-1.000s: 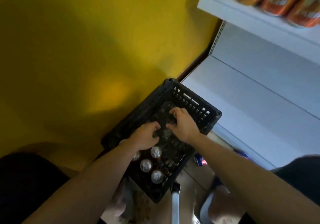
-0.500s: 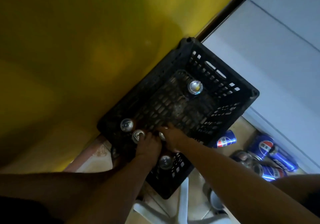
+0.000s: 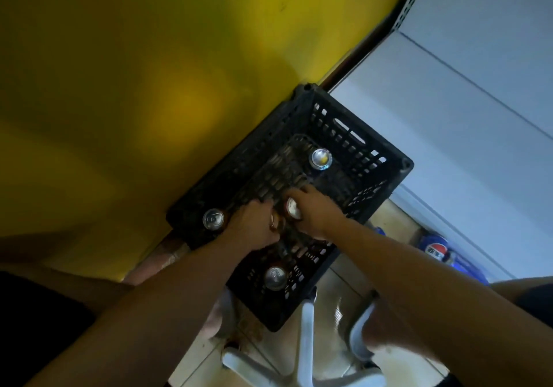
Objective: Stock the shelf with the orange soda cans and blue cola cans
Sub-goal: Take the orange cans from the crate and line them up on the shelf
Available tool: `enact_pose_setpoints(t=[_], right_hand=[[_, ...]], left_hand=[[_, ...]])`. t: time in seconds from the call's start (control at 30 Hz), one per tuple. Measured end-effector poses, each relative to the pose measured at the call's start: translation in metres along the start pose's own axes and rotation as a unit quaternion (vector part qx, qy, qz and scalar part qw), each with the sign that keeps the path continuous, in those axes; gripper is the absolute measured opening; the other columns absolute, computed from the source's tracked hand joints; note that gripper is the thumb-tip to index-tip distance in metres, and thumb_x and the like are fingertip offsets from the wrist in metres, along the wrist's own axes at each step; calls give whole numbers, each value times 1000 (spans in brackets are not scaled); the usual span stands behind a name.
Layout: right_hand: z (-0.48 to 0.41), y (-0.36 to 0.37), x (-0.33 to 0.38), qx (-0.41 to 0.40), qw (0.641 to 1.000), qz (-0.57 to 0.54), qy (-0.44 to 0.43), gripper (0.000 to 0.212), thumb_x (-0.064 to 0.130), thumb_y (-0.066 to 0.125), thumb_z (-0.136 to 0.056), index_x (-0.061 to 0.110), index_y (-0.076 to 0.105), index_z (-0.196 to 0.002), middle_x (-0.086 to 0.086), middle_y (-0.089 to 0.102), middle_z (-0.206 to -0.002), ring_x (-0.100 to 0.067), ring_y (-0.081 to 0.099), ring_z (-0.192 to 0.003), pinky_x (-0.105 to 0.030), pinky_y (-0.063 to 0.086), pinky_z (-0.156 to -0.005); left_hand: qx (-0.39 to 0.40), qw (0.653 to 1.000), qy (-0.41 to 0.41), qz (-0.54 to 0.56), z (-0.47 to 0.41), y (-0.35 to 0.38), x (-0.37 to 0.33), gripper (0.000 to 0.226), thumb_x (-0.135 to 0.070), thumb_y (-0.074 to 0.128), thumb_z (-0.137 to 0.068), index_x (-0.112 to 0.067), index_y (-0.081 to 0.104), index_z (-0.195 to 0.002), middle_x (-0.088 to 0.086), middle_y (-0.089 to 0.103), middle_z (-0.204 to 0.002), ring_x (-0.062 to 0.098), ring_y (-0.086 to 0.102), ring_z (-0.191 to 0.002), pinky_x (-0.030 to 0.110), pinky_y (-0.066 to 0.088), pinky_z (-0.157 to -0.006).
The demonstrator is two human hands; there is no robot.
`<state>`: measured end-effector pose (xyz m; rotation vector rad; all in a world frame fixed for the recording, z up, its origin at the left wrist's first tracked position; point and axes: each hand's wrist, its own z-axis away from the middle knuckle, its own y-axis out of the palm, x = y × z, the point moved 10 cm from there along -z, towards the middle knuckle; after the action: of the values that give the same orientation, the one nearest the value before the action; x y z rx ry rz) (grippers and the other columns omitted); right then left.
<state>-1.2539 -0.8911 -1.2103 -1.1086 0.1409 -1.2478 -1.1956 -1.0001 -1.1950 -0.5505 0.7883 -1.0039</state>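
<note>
Two cans upright mid-crate (image 3: 353, 135), axes vertical, side by side. Right hand (image 3: 314, 211) fingers curled round right can (image 3: 292, 207); left hand (image 3: 254, 222) wraps left can (image 3: 273, 220), mostly hidden. Each hand directly on own can; straight lift looks next. Blue cola cans (image 3: 435, 249) on floor right.

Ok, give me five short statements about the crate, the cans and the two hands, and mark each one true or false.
1. Both hands are inside the black crate. True.
2. The right hand closes around an upright can. True.
3. The crate is packed full of cans. False: only a few stand in it, such as the far can, the can by the wall and the near can.
4. The blue cola can outside the crate sits on a shelf board. False: it lies on the floor.
5. The left hand rests on the yellow wall. False: it reaches into the crate beside the right hand.
</note>
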Motion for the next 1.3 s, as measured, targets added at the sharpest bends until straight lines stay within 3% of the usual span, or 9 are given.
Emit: enact_pose_setpoints(t=[0.23, 0.43, 0.6, 0.73, 0.83, 0.93, 1.13, 1.2, 1.3], right_hand=[[51, -145, 46, -114, 991, -45, -51, 74, 37, 86, -69, 35, 48, -132, 1, 60, -125, -22, 59, -113, -39, 51, -97], [120, -257, 57, -215, 941, -262, -21, 77, 34, 89, -58, 27, 51, -125, 10, 64, -114, -11, 63, -102, -31, 53, -84], [163, -291, 46, -258, 821, -509, -29, 61, 18, 88, -62, 15, 64, -118, 1, 73, -108, -5, 66, -87, -19, 49, -67], [160, -273, 51, -193, 681, -703, -61, 57, 27, 77, -77, 10, 62, -129, -8, 72, -111, -24, 68, -98, -41, 58, -79], [163, -280, 62, -127, 581, -795, -115, 67, 34, 67, -86, -2, 49, -139, -23, 63, -113, -36, 66, -97, -49, 56, -88], [173, -293, 43, -154, 558, -808, -112, 71, 38, 63, -85, 1, 46, -143, -20, 62, -108, -34, 64, -93, -45, 57, -82], [190, -311, 17, -229, 605, -753, -119, 59, 15, 66, -79, 4, 52, -135, -19, 65, -111, -31, 68, -93, -51, 59, -76], [200, -321, 9, -284, 624, -715, -133, 52, 8, 68, -85, 6, 53, -135, -21, 67, -118, -34, 70, -98, -52, 58, -80], [223, -334, -7, -396, 645, -642, -119, 61, 13, 79, -78, 12, 55, -134, -15, 65, -128, -35, 66, -115, -53, 57, -90]], left_hand=[[-105, 992, 13, 68, 37, -148, -39, 57, -48, 82, -67, -15, 58, -107, 2, 63, -100, 24, 62, -91, 42, 55, -74], [-175, 949, 58, 257, 86, -243, -87, 38, -37, 86, -68, -26, 62, -95, -7, 70, -92, 11, 66, -84, 31, 53, -69], [-152, 824, 102, 535, 116, -270, -115, 39, -41, 84, -66, -19, 69, -94, -5, 71, -85, 15, 63, -86, 30, 43, -70], [-41, 634, 121, 763, 121, -252, -156, 37, -45, 60, -91, -17, 65, -114, 8, 76, -97, 25, 71, -92, 43, 54, -87], [1, 573, 107, 813, 122, -244, -173, 49, -51, 54, -95, -9, 61, -120, 16, 74, -89, 33, 72, -85, 45, 55, -81], [-4, 561, 79, 824, 113, -241, -171, 63, -57, 60, -88, -9, 56, -130, 19, 71, -103, 35, 74, -82, 45, 56, -80], [8, 618, 105, 779, 94, -242, -198, 57, -60, 56, -88, -11, 67, -117, 16, 74, -107, 33, 71, -96, 46, 54, -86], [29, 629, 120, 768, 94, -242, -216, 54, -57, 56, -90, -11, 68, -116, 18, 72, -116, 34, 68, -104, 49, 51, -96], [38, 651, 167, 740, 95, -247, -244, 53, -38, 73, -82, -12, 62, -126, 21, 69, -120, 33, 69, -104, 49, 57, -88]])
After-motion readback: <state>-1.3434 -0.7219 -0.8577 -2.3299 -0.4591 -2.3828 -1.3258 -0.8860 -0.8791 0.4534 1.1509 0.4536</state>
